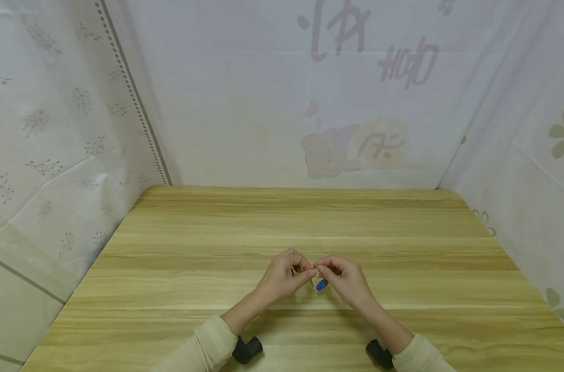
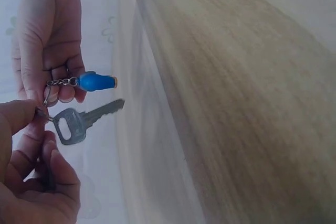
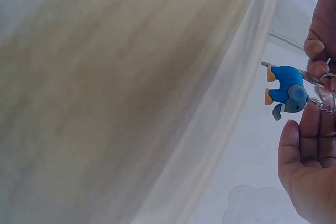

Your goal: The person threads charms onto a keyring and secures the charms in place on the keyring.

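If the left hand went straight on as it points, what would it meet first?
The left hand would probably meet the right hand, near the silver metal key; any gap is unclear.

I see a person in a plain, lt. cream top. L sleeve (image 1: 189, 351) has soft creases & a wide, folded-looking cuff (image 1: 219, 333) partway up the L forearm (image 1: 244, 312); R sleeve (image 1: 421, 356) is the same colour, its end likewise short of the wrist. Just beside the L cuff: a chunky blk unit (image 1: 247, 350) w/ a short, rounded barrel. 2nd blk unit (image 1: 379, 354) nr the R sleeve, approx. same build, partly hidden by the R forearm (image 1: 385, 323). L hand (image 1: 279, 276) & R hand (image 1: 351, 284) bare, ditto forearms beyond the sleeves.
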